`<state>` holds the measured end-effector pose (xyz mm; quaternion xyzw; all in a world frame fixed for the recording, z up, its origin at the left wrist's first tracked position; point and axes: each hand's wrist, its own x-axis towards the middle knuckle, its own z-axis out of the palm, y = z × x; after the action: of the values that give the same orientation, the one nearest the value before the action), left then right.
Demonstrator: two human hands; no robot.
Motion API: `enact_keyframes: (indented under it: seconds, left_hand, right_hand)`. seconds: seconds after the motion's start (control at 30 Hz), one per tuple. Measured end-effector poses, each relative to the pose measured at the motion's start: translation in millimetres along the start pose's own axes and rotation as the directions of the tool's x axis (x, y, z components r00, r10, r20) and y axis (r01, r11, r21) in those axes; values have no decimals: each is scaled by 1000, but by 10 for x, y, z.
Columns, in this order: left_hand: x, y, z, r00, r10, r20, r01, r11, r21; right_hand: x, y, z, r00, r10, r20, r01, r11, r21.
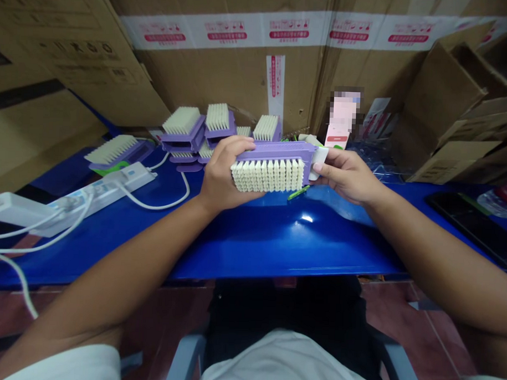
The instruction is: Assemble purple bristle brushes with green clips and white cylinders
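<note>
A purple scrub brush (275, 152) with cream bristles is held above the blue table, its bristles facing me. My left hand (227, 169) is wrapped round the brush's left end. At its right end, my right hand (345, 174) pinches a small white ridged piece (318, 162) between thumb and fingers. That piece touches the purple body; whether it is joined to it I cannot tell. Behind my left hand several similar purple brushes (183, 124) sit stacked, bristles up. A thin green strip (298, 193) shows just below the held brush.
A white power strip (99, 195) with cables crosses the left side, near another brush (117, 152). Tall cardboard boxes (224, 72) line the back. A phone with a pink screen (341, 121) leans there. A dark phone (472, 225) and a plastic bottle (503, 196) lie right.
</note>
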<state>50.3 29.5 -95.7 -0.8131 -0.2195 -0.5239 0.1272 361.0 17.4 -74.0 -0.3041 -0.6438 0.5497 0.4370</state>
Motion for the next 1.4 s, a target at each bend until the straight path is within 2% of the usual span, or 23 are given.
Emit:
enact_keyframes:
  seconds: [0.1, 0.23, 0.53, 0.63, 0.83, 0.93, 1.03, 1.13, 1.23, 1.4]
  left_hand:
    - [-22, -12, 17, 1000, -19, 14, 19, 1000, -2]
    - [-36, -12, 16, 997, -64, 53, 63, 998, 10]
    - [-38, 45, 24, 984, -122, 126, 113, 990, 79]
    - [-30, 61, 36, 978, -147, 149, 134, 987, 92]
    - [-19, 65, 30, 979, -121, 164, 113, 992, 57]
    - [-18, 61, 20, 966, -149, 211, 132, 987, 90]
    - [-15, 59, 14, 963, -126, 237, 110, 991, 79]
    - [-11, 59, 16, 959, -132, 251, 119, 991, 68]
    - [-11, 54, 15, 948, -162, 276, 148, 987, 68]
    - [-8, 48, 7, 945, -162, 284, 150, 987, 62]
  right_hand:
    - [10, 40, -22, 1000, -13, -20, 12, 1000, -19]
    - [16, 83, -40, 994, -89, -58, 86, 995, -53]
    - [7, 67, -15, 965, -220, -144, 170, 940, -296]
    - [13, 90, -25, 963, -225, -148, 165, 928, -334]
    - [13, 118, -32, 959, -233, -162, 160, 915, -371]
    - [22, 138, -38, 967, -201, -159, 127, 915, -383]
    - [26, 138, -44, 976, -153, -156, 73, 902, -426]
    - [19, 99, -49, 979, -144, -146, 48, 854, -519]
    - [6, 43, -48, 980, -172, -101, 75, 787, -613]
    - [-9, 2, -30, 978, -189, -83, 82, 722, -687]
